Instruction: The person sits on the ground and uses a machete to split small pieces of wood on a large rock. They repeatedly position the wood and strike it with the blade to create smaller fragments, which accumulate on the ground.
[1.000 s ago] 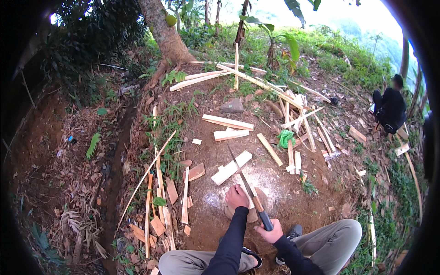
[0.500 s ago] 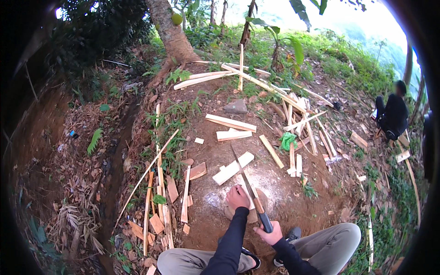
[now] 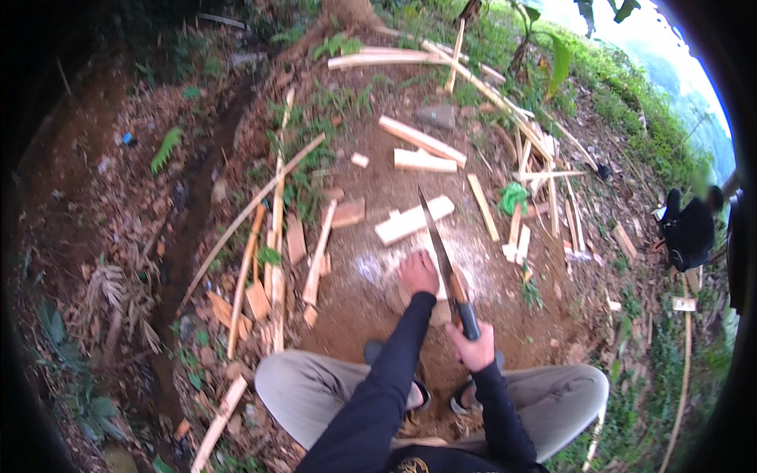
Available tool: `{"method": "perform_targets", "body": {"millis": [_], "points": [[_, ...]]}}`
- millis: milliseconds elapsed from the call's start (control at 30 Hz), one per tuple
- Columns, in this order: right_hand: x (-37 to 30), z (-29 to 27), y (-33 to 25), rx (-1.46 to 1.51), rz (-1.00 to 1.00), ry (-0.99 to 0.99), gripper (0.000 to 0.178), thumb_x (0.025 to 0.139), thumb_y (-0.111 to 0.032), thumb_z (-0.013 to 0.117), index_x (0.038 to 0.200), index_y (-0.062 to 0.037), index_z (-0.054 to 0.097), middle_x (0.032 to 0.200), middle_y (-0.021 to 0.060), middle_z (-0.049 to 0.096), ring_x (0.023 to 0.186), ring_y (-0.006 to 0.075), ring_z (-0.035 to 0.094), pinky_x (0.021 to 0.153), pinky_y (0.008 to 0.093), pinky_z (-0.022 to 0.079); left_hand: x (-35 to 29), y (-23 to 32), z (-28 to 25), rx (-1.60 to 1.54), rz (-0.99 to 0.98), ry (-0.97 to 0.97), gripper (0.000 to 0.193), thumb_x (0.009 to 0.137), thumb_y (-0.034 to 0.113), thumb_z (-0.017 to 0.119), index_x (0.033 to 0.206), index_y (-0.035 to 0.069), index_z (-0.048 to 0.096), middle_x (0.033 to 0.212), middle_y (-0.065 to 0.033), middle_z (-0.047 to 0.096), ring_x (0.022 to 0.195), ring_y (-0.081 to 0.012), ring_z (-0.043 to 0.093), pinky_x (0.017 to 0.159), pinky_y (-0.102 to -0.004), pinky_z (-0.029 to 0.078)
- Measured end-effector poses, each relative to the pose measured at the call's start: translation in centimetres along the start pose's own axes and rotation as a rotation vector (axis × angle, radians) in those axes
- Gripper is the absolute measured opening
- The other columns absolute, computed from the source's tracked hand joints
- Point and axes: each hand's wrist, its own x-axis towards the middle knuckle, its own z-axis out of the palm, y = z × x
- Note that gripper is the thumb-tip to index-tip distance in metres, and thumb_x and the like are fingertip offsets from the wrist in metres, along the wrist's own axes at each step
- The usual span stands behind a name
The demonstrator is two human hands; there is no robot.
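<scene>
My left hand point(image 3: 418, 273) presses down with bent fingers on a short pale wooden board point(image 3: 438, 288) that lies over a chopping block; the hand hides much of it. In my right hand point(image 3: 475, 345), fingers wrap the black end of a brown-and-black handle. From it a long tapering blade point(image 3: 438, 236) points away from me, along the right side of my left hand. Whether its edge has teeth is too small to tell. Just beyond, a thick pale plank point(image 3: 414, 221) lies on the ground. Pale dust point(image 3: 464, 251) surrounds the block.
Cut wood point(image 3: 422, 137) and a grey stone point(image 3: 435, 117) lie ahead. Long strips point(image 3: 277, 236) line the left, beside a ditch point(image 3: 185, 276). Several sticks are piled near a green bag point(image 3: 513, 197) at right. Another person in black point(image 3: 689, 229) crouches far right.
The view has tipped down, so the ground pieces sit higher in it. My left hand's fingers look more stretched forward. The right hand still grips the handle, and the blade stays beside the left hand.
</scene>
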Motion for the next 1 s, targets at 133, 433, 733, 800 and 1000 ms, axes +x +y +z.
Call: {"method": "perform_targets", "body": {"millis": [133,433,733,800,1000], "points": [[-0.2,-0.8,-2.2,-0.008,0.059,0.005,0.028,0.086,-0.015,0.072,0.068,-0.0047,0.053,0.050,-0.0008,0.051,0.040,0.0075,0.049,0.038,0.0251,0.037,-0.1,1.6,-0.3,-0.019,-0.012,-0.072,0.021,0.098,0.025,0.050,0.092,0.008,0.061,0.092,-0.0117,0.064,0.096,-0.0321,0.057,0.092,-0.0508,0.037],[-0.4,-0.9,-2.2,0.044,0.102,-0.037,0.027,0.085,-0.012,0.072,0.070,-0.0053,0.051,0.053,-0.0006,0.052,0.040,0.0072,0.049,0.038,0.0254,0.037,-1.1,2.7,-1.1,-0.111,-0.047,-0.093,0.019,0.100,0.020,0.046,0.102,0.008,0.061,0.105,-0.0119,0.063,0.113,-0.0297,0.054,0.113,-0.0572,0.022],[-0.5,-1.7,-2.2,-0.140,0.049,-0.021,0.030,0.082,-0.015,0.075,0.065,-0.0043,0.052,0.053,-0.0010,0.049,0.046,0.0062,0.047,0.043,0.0268,0.038,-1.6,1.8,-0.1,-0.248,-0.026,0.093,0.019,0.099,0.014,0.043,0.108,0.009,0.059,0.107,-0.0106,0.061,0.110,-0.0289,0.055,0.113,-0.0532,0.022],[-0.8,-2.3,-1.2,-0.225,-0.040,0.005,0.031,0.081,-0.016,0.075,0.064,-0.0037,0.052,0.052,-0.0012,0.047,0.049,0.0058,0.045,0.047,0.0275,0.038,-1.9,2.0,-0.1,-0.264,-0.031,0.077,0.018,0.098,0.014,0.044,0.107,0.009,0.059,0.106,-0.0099,0.061,0.109,-0.0284,0.056,0.113,-0.0517,0.023],[-1.8,-2.3,-2.4,-0.208,-0.005,0.050,0.027,0.074,-0.013,0.072,0.060,-0.0023,0.051,0.050,0.0029,0.047,0.051,0.0064,0.044,0.049,0.0298,0.040,-1.4,2.3,-0.1,-0.289,-0.058,0.081,0.017,0.097,0.014,0.045,0.104,0.008,0.059,0.103,-0.0090,0.062,0.107,-0.0276,0.056,0.113,-0.0513,0.023]]}}
